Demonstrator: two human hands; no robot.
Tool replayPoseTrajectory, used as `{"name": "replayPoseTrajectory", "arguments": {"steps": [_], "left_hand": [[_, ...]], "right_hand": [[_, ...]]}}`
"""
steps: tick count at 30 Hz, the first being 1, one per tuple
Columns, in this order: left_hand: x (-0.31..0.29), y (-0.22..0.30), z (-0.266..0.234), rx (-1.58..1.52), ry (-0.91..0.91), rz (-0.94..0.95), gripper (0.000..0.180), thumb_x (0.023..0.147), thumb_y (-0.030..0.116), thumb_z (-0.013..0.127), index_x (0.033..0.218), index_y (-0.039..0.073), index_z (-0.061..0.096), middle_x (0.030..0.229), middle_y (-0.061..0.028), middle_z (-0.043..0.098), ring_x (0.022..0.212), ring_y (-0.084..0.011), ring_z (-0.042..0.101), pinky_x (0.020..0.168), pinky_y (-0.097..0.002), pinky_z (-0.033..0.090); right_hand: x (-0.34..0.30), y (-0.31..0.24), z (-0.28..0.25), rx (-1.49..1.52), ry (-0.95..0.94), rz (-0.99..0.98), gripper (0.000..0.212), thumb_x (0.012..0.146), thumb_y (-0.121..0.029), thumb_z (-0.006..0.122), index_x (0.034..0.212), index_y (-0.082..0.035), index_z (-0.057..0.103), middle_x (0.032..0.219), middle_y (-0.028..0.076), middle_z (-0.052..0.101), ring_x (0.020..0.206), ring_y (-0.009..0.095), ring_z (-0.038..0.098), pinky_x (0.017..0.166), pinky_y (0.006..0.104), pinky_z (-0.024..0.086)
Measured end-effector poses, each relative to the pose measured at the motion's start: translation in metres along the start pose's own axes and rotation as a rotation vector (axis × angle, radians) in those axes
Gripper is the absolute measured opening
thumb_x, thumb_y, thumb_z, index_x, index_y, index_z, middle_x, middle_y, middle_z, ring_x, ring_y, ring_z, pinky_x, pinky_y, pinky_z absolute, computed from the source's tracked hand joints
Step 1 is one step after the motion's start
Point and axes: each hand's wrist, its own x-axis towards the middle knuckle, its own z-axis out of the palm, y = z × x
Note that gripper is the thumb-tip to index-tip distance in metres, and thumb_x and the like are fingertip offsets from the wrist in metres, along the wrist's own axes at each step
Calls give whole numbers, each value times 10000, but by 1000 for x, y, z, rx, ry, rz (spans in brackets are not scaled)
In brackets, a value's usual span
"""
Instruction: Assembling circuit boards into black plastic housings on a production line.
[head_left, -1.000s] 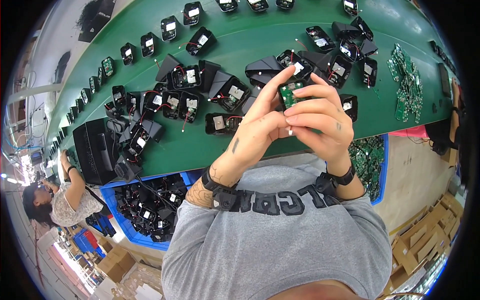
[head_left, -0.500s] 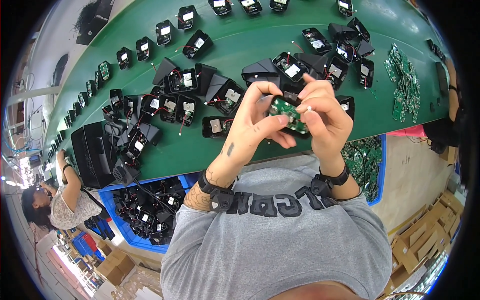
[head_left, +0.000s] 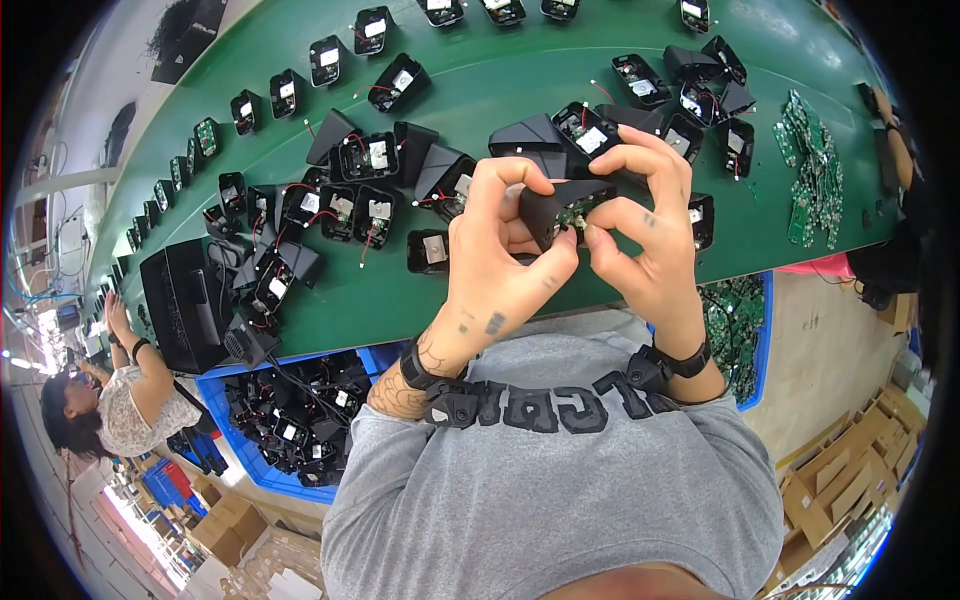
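Observation:
Over the near edge of the table, my left hand point(head_left: 500, 250) is closed around a black plastic housing point(head_left: 543, 210), which is tilted so its open side faces right. Part of a green circuit board point(head_left: 574, 214) shows inside it, beside my left thumb. My right hand point(head_left: 652, 215) is curled at that open side, thumb and fingertip pinched close to the board. Whatever sits between those right fingertips is too small and covered to make out.
Similar black housings with red wires point(head_left: 365, 157) crowd the green table point(head_left: 480, 90). Loose circuit boards point(head_left: 810, 170) lie in a heap at right. Blue bins hold black housings point(head_left: 300, 425) and boards point(head_left: 735, 325) below the table edge. Another person point(head_left: 135, 390) works at far left.
The housing has been turned: its black outer wall now shows where the board's green face was visible. My right fingers have shifted and pinch near the housing's right opening.

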Motion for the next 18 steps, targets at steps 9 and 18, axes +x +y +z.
{"name": "replayPoseTrajectory", "arguments": {"steps": [9,18], "left_hand": [[-2,-4,0,121,15,47,406,747,-13,657,1079,26,425,881,-70,611,746,-78,639,656,-229,550],[-5,-8,6,456,81,364,395,723,-1,684,1052,3,466,935,-84,610,737,-129,670,636,-264,583]], "right_hand": [[1,-2,-2,25,-73,52,84,630,-27,635,702,-36,593,1111,84,569,1242,348,430,1003,468,342],[1,-7,-6,-92,-28,97,182,647,9,726,813,-45,674,1049,69,635,1170,306,526,956,421,427]]}}
